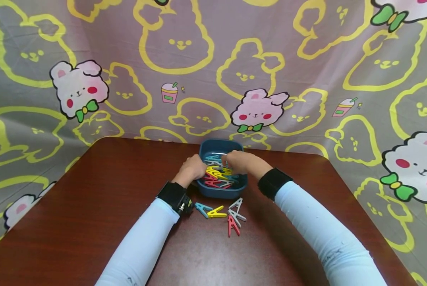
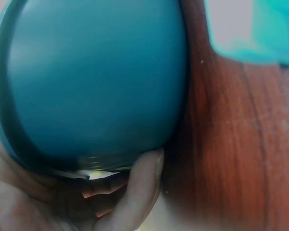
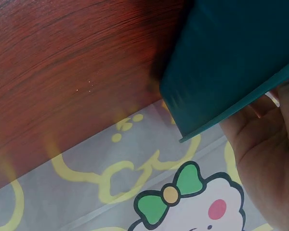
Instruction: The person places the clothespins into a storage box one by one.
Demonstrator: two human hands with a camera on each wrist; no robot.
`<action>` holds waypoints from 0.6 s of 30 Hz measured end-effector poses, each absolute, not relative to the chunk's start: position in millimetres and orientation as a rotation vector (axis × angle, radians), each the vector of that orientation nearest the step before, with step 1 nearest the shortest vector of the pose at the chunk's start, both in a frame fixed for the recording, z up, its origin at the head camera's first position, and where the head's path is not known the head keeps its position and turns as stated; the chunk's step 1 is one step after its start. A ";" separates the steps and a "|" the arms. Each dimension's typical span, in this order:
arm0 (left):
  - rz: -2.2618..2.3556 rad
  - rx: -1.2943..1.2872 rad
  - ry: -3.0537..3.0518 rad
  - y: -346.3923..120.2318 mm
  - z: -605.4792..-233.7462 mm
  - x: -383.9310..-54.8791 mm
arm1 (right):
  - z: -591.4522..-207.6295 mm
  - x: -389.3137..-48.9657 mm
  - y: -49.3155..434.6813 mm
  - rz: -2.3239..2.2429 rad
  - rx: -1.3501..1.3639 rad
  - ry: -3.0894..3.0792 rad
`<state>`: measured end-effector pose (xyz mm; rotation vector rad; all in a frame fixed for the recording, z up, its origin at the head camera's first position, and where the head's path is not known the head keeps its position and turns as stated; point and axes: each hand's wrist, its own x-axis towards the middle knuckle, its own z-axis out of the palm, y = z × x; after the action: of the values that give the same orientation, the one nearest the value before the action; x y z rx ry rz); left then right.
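Observation:
A dark blue plastic basket (image 1: 220, 193) stands toward the back of the table, holding several clothespins (image 1: 215, 173) in yellow, red, blue and grey. My left hand (image 1: 193, 167) grips the basket's left side; in the left wrist view its thumb (image 2: 142, 192) lies against the outer wall. Over the right rim reaches my right hand (image 1: 242, 162), its fingertips down among the clothespins. Those fingertips are hidden in the head view, and in the right wrist view the basket wall (image 3: 231, 62) covers them, so any clothespin held there cannot be made out.
In front of the basket lie a blue clothespin (image 1: 201, 209), a yellow clothespin (image 1: 217, 213), two grey ones and a red clothespin (image 1: 232, 226). The brown wooden table (image 1: 127, 178) meets a patterned cloth (image 1: 184, 47) behind and at the sides.

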<state>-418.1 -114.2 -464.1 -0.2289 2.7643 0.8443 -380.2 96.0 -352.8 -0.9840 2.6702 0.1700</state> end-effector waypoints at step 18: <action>0.904 -0.256 2.734 -112.7 -461.8 -415.8 | -345.8 -374.5 106.3 0.108 -1.114 2.700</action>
<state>-415.8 -112.7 -461.8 -0.2562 2.7345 0.9043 -374.5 106.3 -345.8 -1.1144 2.6997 0.1083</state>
